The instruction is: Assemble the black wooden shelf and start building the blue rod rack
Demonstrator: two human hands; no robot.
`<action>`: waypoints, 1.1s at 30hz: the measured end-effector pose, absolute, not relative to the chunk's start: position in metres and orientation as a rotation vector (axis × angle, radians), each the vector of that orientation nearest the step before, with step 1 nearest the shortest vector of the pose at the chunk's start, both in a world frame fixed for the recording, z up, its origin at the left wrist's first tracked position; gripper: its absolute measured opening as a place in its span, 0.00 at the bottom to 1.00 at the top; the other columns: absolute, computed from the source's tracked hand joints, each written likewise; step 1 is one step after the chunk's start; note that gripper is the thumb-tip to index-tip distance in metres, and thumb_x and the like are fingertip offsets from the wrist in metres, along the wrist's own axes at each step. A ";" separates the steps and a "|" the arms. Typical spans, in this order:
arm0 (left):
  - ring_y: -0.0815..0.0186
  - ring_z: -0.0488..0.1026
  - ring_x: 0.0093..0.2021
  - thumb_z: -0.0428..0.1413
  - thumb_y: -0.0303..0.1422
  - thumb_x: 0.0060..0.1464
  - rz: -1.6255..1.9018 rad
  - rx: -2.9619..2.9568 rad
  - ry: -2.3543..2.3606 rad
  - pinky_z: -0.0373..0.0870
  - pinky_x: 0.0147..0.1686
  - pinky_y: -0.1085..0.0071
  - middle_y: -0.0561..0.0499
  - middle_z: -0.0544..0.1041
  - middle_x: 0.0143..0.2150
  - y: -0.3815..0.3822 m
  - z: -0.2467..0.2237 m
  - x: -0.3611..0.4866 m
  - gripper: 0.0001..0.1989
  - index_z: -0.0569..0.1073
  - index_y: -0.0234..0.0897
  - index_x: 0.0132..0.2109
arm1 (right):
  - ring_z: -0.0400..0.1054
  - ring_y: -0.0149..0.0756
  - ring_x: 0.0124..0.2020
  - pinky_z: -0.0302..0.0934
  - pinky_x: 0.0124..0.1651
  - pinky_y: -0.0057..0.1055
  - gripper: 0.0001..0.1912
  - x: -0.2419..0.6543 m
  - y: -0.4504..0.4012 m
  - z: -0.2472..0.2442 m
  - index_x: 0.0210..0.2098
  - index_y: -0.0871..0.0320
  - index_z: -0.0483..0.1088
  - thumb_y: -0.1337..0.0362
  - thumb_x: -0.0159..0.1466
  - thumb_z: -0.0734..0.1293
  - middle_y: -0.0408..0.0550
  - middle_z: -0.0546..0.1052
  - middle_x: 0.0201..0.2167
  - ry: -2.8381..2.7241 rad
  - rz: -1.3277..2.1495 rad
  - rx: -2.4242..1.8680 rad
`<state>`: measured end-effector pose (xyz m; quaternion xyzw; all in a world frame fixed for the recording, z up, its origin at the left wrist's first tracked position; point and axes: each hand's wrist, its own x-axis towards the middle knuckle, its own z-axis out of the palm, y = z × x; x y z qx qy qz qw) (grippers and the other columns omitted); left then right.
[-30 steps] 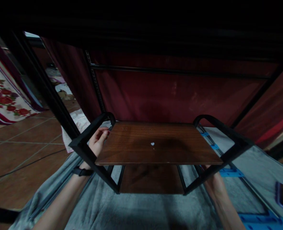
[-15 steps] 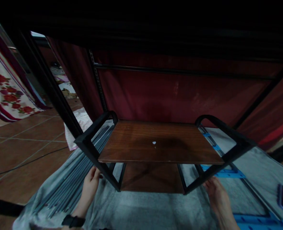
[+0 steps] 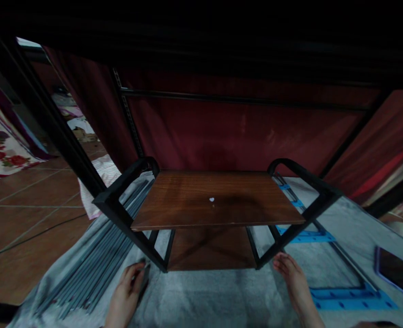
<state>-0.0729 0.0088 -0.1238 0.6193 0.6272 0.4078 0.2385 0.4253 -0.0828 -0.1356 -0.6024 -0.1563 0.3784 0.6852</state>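
Brown wood-look boards, an upper one (image 3: 187, 205) and a lower one (image 3: 211, 255), sit in the black frame (image 3: 115, 215) between and beyond your hands. Both appear to be in place, so the stand looks largely together. What looks undone is around it: the grey rods (image 3: 92, 264) lie loose in a bundle to the left of your left hand (image 3: 124, 294), joined to nothing visible, while the blue strips (image 3: 351, 299) lie right of your right hand (image 3: 295, 282), with dark bars running between them.

Your left fingers are curled near the frame's lower corner; something dark shows by them, but you cannot tell whether it is held or only shadow. Your right hand is loosely open beside the opposite corner, nothing visible in it; contact with the frame is unclear. Both wrists run towards the bottom edge. The boards' undersides and fixings are hidden, and the structure above your hands is lost in darkness.
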 end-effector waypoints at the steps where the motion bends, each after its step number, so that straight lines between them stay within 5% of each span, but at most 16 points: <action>1: 0.51 0.79 0.43 0.54 0.58 0.49 1.115 1.703 1.718 0.77 0.40 0.58 0.47 0.80 0.40 0.007 -0.120 -0.070 0.24 0.77 0.44 0.37 | 0.74 0.37 0.32 0.70 0.37 0.33 0.18 0.424 -0.085 -0.134 0.34 0.55 0.77 0.52 0.47 0.75 0.43 0.81 0.34 -0.371 0.847 -1.362; 6: 0.57 0.77 0.32 0.51 0.58 0.52 1.123 1.711 1.777 0.74 0.34 0.62 0.50 0.78 0.30 0.003 -0.088 -0.060 0.23 0.71 0.42 0.31 | 0.73 0.35 0.32 0.68 0.38 0.30 0.19 0.417 -0.093 -0.123 0.36 0.55 0.76 0.54 0.48 0.76 0.42 0.80 0.32 -0.436 0.831 -1.376; 13: 0.58 0.76 0.40 0.54 0.51 0.54 1.394 1.549 1.649 0.74 0.41 0.63 0.47 0.77 0.44 0.013 -0.030 -0.057 0.21 0.73 0.40 0.46 | 0.71 0.35 0.33 0.67 0.40 0.31 0.18 0.412 -0.090 -0.072 0.35 0.55 0.74 0.51 0.50 0.75 0.42 0.79 0.33 -0.540 0.753 -1.348; 21: 0.61 0.73 0.45 0.56 0.44 0.59 1.737 1.530 1.400 0.71 0.44 0.67 0.49 0.77 0.45 0.006 0.063 -0.041 0.13 0.76 0.40 0.42 | 0.69 0.38 0.39 0.60 0.50 0.36 0.17 0.426 -0.081 0.001 0.33 0.54 0.74 0.47 0.58 0.68 0.43 0.76 0.33 -0.884 0.404 -1.454; 27: 0.64 0.74 0.40 0.58 0.41 0.58 1.789 1.654 1.443 0.71 0.42 0.66 0.48 0.76 0.46 0.000 0.091 -0.035 0.17 0.73 0.41 0.52 | 0.69 0.40 0.41 0.59 0.50 0.41 0.15 0.431 -0.073 0.039 0.39 0.54 0.73 0.51 0.58 0.68 0.45 0.75 0.38 -0.999 0.311 -1.403; 33: 0.61 0.73 0.48 0.55 0.37 0.59 1.843 1.972 1.463 0.72 0.44 0.65 0.47 0.73 0.52 -0.009 0.125 -0.033 0.11 0.75 0.40 0.46 | 0.69 0.38 0.41 0.60 0.51 0.40 0.15 0.431 -0.072 0.080 0.40 0.54 0.73 0.51 0.59 0.67 0.45 0.76 0.39 -1.007 0.215 -1.371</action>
